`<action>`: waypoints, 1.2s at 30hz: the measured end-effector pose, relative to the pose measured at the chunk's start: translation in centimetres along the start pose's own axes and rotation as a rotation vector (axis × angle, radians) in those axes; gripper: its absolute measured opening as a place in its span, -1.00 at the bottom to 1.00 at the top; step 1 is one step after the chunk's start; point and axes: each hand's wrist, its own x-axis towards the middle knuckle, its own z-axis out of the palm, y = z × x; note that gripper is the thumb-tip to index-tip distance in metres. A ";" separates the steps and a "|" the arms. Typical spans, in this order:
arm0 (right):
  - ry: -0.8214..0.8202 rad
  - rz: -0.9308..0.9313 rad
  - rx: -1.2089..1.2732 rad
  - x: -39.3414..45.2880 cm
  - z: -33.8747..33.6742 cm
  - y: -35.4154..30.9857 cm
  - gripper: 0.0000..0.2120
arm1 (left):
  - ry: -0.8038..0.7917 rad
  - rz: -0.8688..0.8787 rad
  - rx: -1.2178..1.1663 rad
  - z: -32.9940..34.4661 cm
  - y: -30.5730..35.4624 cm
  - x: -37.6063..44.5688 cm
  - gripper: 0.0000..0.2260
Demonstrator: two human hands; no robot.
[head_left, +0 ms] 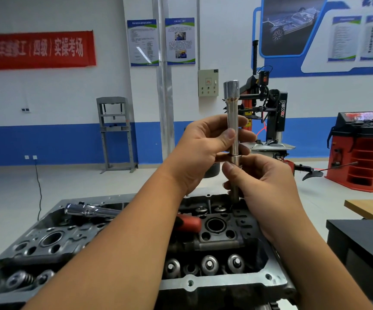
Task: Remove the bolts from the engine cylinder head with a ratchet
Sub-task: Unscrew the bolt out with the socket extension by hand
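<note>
— Above the cylinder head (214, 240), what have we got?

— Both hands up in the middle of the view, working one long metal piece. It stands upright: a socket (231, 89) at the top, a slim extension bar (233, 121) under it, then a bolt (234, 186) running down toward the head.

— Who's holding what?

— Left hand (203, 151) has thumb and fingers curled round the bar, thumb pressed on the front of it. Right hand (263, 184) sits just below, thumb and fingertips pinching the bolt near its collar. The two hands are almost touching.

— Is the bolt out of the head?

— Its lower end reaches the head's far edge, behind the right hand; whether it's clear of the hole, I can't tell.

— And the ratchet?

— Ratchet (89, 210) lies flat on the head's far left side, chrome end showing, untouched. Its red grip (188, 223) peeks out from under the left forearm.

— Anything on the head itself?

— Valve springs (210, 264) in a row along the near side, round bores across the top.

— Behind them?

— Workshop floor, a grey press frame (115, 133) by the blue-striped wall, a red banner (35, 50) on the left, a tyre changer (268, 117) behind the hands, a red balancing machine (364, 151) to the right.
</note>
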 end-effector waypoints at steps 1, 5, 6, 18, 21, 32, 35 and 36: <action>-0.001 0.001 0.003 0.0 0.0 0.0 -0.84 | 0.005 0.003 0.008 0.0 0.0 0.0 -0.81; -0.003 0.004 0.001 -0.2 -0.1 0.0 -0.83 | 0.090 0.025 0.034 -0.2 0.0 -0.1 -0.87; 0.004 0.006 0.002 -0.2 -0.1 0.0 -0.81 | 0.120 0.026 0.044 -0.2 0.0 -0.1 -0.78; -0.003 -0.002 0.006 -0.1 -0.2 0.2 -0.87 | 0.097 0.026 0.029 -0.2 0.0 -0.1 -0.84; -0.002 -0.006 -0.001 -0.2 -0.4 0.3 -0.92 | 0.172 0.021 0.057 -0.1 0.2 -0.1 -0.59; 0.022 -0.009 0.003 -0.2 -0.2 0.0 -0.80 | 0.195 0.062 0.027 0.1 0.4 -0.2 -0.73; 0.030 -0.021 -0.014 -0.2 -0.3 0.0 -0.79 | 0.233 0.049 0.006 -0.1 0.5 -0.1 -0.71; 0.036 -0.024 -0.014 -0.2 -0.4 0.1 -0.80 | 0.212 0.036 0.000 -0.1 0.4 -0.1 -0.69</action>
